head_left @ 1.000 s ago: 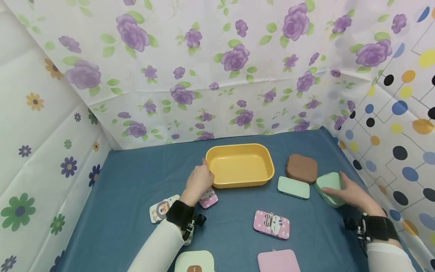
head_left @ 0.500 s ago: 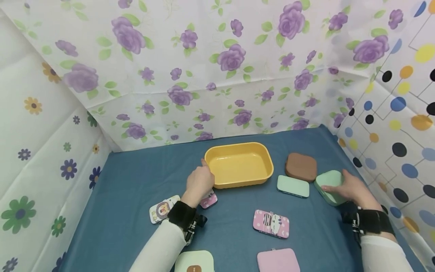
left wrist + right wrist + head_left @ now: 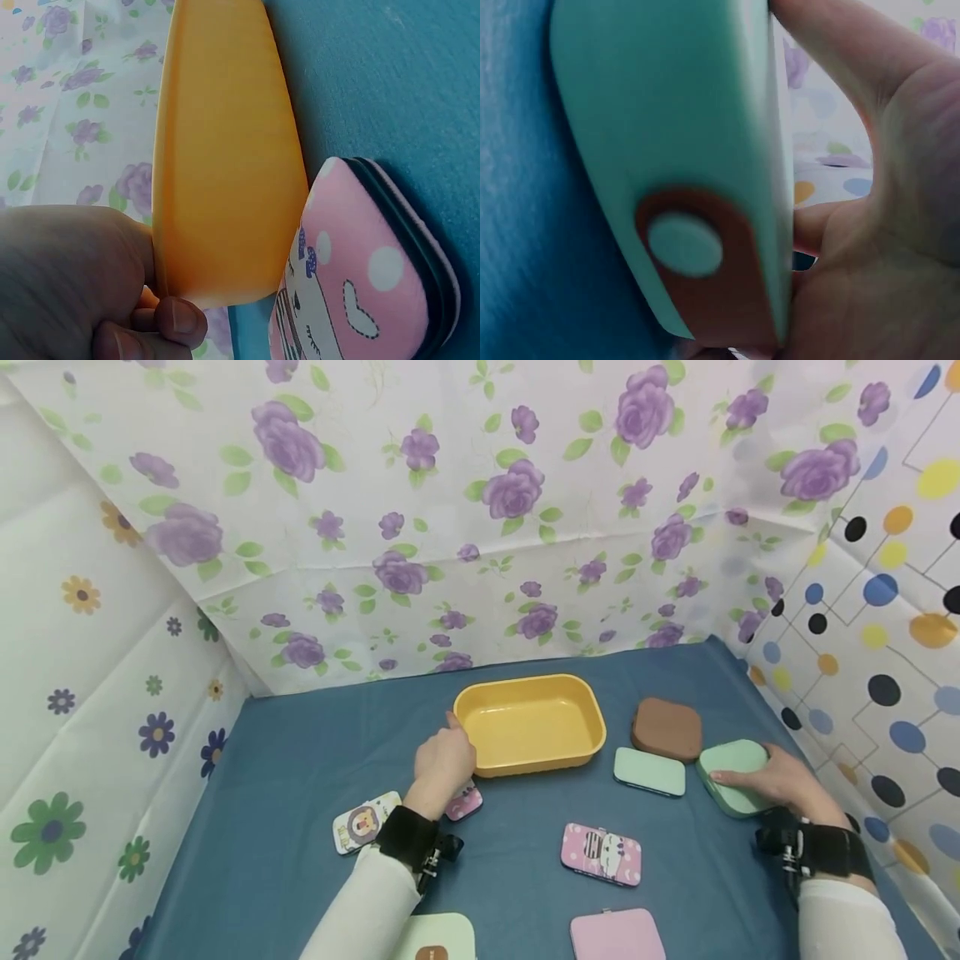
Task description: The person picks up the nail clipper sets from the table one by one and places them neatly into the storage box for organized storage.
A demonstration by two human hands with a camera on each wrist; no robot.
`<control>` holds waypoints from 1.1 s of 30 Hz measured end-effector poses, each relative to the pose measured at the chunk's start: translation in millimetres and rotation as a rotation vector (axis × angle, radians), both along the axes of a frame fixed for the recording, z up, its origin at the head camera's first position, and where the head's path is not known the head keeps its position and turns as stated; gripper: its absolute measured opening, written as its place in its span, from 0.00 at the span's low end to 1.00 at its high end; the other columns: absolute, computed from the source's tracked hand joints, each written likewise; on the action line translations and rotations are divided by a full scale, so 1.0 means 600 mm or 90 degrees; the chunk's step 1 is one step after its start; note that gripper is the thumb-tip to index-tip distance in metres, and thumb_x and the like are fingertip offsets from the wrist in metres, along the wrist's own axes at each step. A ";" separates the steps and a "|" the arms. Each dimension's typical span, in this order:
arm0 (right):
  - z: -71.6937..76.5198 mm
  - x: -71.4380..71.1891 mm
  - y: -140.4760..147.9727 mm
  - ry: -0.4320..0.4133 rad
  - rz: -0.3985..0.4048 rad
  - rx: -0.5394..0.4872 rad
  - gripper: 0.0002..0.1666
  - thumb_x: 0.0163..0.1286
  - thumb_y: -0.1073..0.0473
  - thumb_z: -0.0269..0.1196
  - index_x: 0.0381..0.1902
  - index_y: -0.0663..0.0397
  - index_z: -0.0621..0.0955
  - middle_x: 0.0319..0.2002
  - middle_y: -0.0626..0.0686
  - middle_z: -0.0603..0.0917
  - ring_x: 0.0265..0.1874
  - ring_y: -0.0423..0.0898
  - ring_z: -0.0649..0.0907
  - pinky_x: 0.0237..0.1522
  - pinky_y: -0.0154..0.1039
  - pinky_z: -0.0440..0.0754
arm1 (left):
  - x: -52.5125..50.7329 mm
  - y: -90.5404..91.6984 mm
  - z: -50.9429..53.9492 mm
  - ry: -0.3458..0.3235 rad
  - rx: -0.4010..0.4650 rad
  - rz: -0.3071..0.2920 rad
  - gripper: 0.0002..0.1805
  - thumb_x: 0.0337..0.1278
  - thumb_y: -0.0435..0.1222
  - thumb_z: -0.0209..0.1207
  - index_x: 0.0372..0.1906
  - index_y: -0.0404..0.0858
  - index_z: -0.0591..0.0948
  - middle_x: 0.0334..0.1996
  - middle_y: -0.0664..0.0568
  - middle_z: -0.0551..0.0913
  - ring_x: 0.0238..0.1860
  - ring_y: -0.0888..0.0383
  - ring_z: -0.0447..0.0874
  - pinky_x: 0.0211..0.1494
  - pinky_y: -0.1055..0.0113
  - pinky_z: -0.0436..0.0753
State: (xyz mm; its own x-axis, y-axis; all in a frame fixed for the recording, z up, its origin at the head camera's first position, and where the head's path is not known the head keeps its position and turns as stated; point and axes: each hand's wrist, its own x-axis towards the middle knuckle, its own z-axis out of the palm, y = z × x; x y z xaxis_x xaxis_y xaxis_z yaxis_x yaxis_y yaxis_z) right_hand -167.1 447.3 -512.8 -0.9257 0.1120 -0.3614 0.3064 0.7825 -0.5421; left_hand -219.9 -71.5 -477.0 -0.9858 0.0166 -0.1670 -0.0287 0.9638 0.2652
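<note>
The yellow tray [image 3: 528, 727] stands near the back of the blue cloth. My left hand [image 3: 444, 764] grips its left rim, and in the left wrist view the fingers curl at the edge of the tray [image 3: 225, 150]. Beside that hand lies a small pink tin [image 3: 464, 802], partly hidden by it. At the right, my right hand [image 3: 780, 781] holds a mint green case [image 3: 738, 777] across its top and sides. The right wrist view shows the case [image 3: 660, 97] with a brown tab and round button, thumb and fingers around it.
A brown case [image 3: 667, 729] and a flat mint tin [image 3: 649, 772] lie between the tray and my right hand. Nearer are a pink cat tin [image 3: 602, 855], a pink case [image 3: 617, 935], a pale green case [image 3: 435, 935] and a lion tin [image 3: 364, 822]. Patterned cloth walls stand behind and at both sides.
The head view has shifted slightly. Both hands keep their places, the left at the tray and the right on the green case; the right wrist has turned a little.
</note>
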 end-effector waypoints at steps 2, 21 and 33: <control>-0.001 -0.001 0.002 -0.007 -0.002 0.002 0.81 0.65 0.27 0.72 0.76 0.90 0.43 0.68 0.90 0.57 0.63 0.82 0.68 0.59 0.71 0.74 | 0.000 0.000 0.001 0.003 0.000 -0.002 0.37 0.82 0.39 0.51 0.84 0.26 0.55 0.17 0.49 0.75 0.15 0.55 0.72 0.20 0.63 0.67; -0.006 0.022 0.027 -0.060 -0.045 -0.129 0.74 0.76 0.27 0.60 0.79 0.84 0.37 0.75 0.86 0.48 0.70 0.78 0.62 0.64 0.69 0.69 | 0.004 -0.001 0.000 0.001 -0.006 -0.001 0.38 0.82 0.40 0.51 0.84 0.27 0.54 0.13 0.52 0.71 0.12 0.57 0.65 0.18 0.65 0.62; -0.008 0.034 0.015 -0.065 -0.115 -0.230 0.73 0.76 0.24 0.58 0.82 0.76 0.37 0.69 0.74 0.65 0.55 0.55 0.77 0.47 0.45 0.82 | 0.003 0.001 0.003 -0.003 -0.003 -0.001 0.38 0.82 0.40 0.50 0.85 0.28 0.53 0.14 0.51 0.73 0.12 0.57 0.65 0.19 0.64 0.62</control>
State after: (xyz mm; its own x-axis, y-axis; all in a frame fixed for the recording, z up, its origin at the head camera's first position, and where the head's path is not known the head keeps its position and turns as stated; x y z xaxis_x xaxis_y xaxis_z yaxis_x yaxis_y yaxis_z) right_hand -146.6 456.5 -517.5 -0.8601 0.1184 -0.4962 0.4877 0.4761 -0.7317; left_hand -218.2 -70.7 -475.4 -0.9851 0.0177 -0.1709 -0.0280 0.9649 0.2611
